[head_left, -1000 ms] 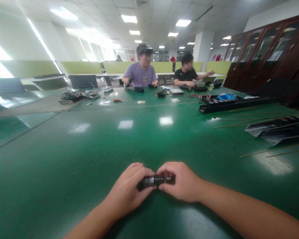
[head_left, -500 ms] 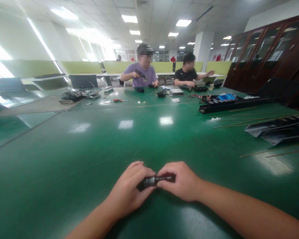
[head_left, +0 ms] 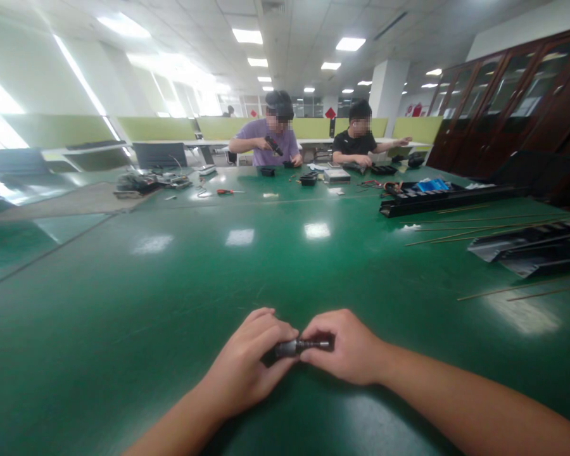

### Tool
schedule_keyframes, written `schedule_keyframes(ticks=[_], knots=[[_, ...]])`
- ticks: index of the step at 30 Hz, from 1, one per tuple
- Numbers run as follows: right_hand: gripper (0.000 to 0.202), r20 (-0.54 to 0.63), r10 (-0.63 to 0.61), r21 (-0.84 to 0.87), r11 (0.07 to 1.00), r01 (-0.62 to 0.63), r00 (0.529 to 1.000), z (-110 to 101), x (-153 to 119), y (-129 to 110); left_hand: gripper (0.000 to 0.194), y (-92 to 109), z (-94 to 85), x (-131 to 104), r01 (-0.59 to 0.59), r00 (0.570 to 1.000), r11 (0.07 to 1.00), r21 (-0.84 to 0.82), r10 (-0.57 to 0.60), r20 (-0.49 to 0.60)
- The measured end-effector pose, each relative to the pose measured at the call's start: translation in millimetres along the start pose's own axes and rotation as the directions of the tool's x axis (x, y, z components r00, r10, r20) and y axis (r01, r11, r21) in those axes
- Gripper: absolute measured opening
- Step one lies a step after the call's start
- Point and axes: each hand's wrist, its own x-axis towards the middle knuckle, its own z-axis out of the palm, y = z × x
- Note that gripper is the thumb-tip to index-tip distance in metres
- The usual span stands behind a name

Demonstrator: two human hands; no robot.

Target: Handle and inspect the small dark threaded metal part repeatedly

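Note:
A small dark cylindrical tool [head_left: 289, 348] with a thin shaft and a silvery tip lies sideways between my hands, low over the green table [head_left: 190, 278]. My left hand [head_left: 253, 358] wraps round its thicker end, thumb below and fingers above. Around the thin part close the thumb and fingers of my right hand [head_left: 344, 347]; the silvery tip shows inside the curl of that hand. The far left end of the tool is hidden in my left palm.
Long black channels [head_left: 432, 197] and thin rods [head_left: 475, 236] lie at the right. Across the table, one person [head_left: 273, 136] holds a dark power tool near small black boxes; another person [head_left: 358, 142] sits beside. A red screwdriver [head_left: 225, 191] and cluttered parts [head_left: 142, 182] lie at the back left.
My right hand has shifted very slightly right along the tool, showing a little more of the thin part. Across the table, one person's head and power tool have tilted downward.

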Motion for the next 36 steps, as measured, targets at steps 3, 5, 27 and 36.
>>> schedule_keyframes(ticks=[3, 5, 27, 36], knots=[[0.007, -0.011, -0.017, -0.004, 1.000, 0.017, 1.000, 0.4, -0.1, 1.3, 0.024, 1.3, 0.1, 0.3, -0.003, 1.000, 1.000, 0.005, 0.003, -0.021], [0.007, -0.021, -0.022, 0.000, 1.000, 0.022, 1.000, 0.5, -0.1, 1.9, 0.023, 1.6, -0.4, 0.8, -0.016, 0.999, 1.000, 0.018, 0.017, -0.037], [0.006, -0.030, 0.007, 0.020, 1.000, -0.007, 1.000, -1.1, 0.5, 3.4, 0.023, -1.6, -0.6, -0.7, -0.015, 0.996, 0.999, 0.040, 0.019, -0.086], [0.005, -0.033, -0.003, -0.005, 1.000, 0.002, 0.999, -0.9, -0.2, 3.3, 0.023, -2.2, -0.7, -1.1, 0.001, 0.997, 0.999, 0.050, 0.003, -0.075]])
